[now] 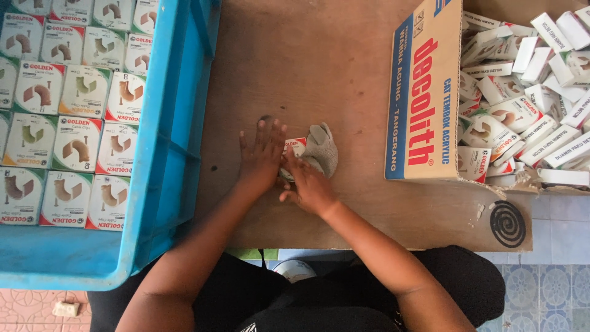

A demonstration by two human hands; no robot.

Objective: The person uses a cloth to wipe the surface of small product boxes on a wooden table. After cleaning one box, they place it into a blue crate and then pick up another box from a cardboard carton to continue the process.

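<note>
1. The left hand (261, 154) is lying flat, fingers spread, palm down on the brown wooden surface (319, 67), pressing the edge of a small white box (297, 146); it is gripping nothing.
2. The right hand (310, 187) is resting just beside it, fingers loosely curled against the box and a grey cloth (322, 149); whether it is actually pinching either one, I cannot tell.
3. The box is sitting between both hands, mid-surface, partly covered by them.
4. Judging from this, keeping the flat palm steady while the other hand is working the box should stop it sliding.
5. A blue crate (175, 123) of neatly packed boxes is standing to the left; a cardboard carton (424, 92) of loose boxes is lying to the right.
</note>
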